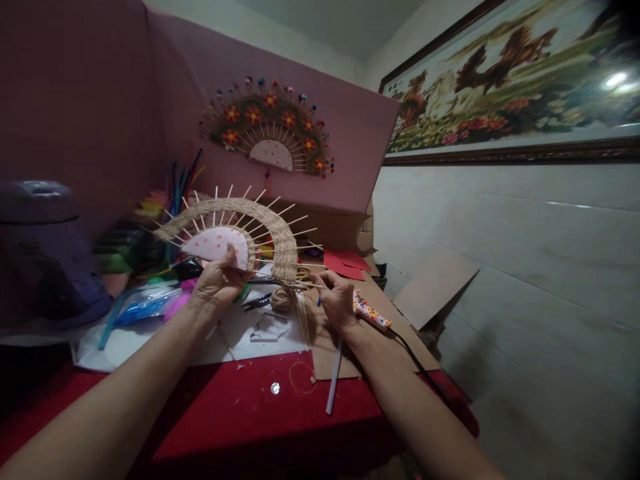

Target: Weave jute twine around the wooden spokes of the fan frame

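Note:
My left hand (220, 280) grips a fan-shaped frame by its white half-round base with pink dots (217, 245), thumb on the front. Thin sticks radiate from the base, and a woven twine band (255, 212) runs across them in an arc. At the band's lower right end, my right hand (336, 297) is closed, fingertips pinched on a stick end or twine; which one is too small to tell. Just below the fan lie a ball of twine (283, 299) and dark-handled scissors (257, 303).
A finished fan with flowers (270, 117) hangs on the pink board (350, 140). Cardboard (325, 360) bears a patterned glue gun (371, 312) and a clear stick (334, 383). Red paper (345, 263) lies behind. A purple container (47, 253) stands left on the red-covered table (225, 413).

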{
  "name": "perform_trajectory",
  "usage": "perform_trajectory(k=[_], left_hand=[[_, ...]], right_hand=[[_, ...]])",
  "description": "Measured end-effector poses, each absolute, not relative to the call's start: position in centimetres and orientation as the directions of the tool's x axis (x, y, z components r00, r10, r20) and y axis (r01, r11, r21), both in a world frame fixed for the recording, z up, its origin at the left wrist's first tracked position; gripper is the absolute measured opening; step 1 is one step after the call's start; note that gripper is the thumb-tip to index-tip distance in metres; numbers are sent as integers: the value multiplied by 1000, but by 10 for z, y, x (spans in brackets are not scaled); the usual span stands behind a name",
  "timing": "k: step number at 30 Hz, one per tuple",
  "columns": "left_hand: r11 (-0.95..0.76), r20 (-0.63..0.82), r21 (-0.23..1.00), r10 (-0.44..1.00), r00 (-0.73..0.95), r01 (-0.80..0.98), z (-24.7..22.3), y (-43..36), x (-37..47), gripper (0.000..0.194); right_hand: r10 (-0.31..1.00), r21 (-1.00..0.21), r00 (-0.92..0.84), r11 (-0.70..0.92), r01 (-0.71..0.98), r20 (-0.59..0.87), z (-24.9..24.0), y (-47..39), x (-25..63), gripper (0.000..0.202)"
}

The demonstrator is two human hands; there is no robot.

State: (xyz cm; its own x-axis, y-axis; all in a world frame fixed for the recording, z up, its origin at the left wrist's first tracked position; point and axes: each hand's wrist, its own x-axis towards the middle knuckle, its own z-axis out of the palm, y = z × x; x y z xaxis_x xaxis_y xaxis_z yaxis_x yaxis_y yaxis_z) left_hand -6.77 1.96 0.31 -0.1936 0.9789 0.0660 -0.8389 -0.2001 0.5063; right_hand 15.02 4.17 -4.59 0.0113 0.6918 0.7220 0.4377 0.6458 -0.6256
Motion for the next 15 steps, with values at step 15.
perform_trajectory(k=[15], left_hand=[[-207,21,519,973,-230,-829,2,22,-71,16]], right_hand=[[496,-436,68,680,590,866,-40,36,156,26]])
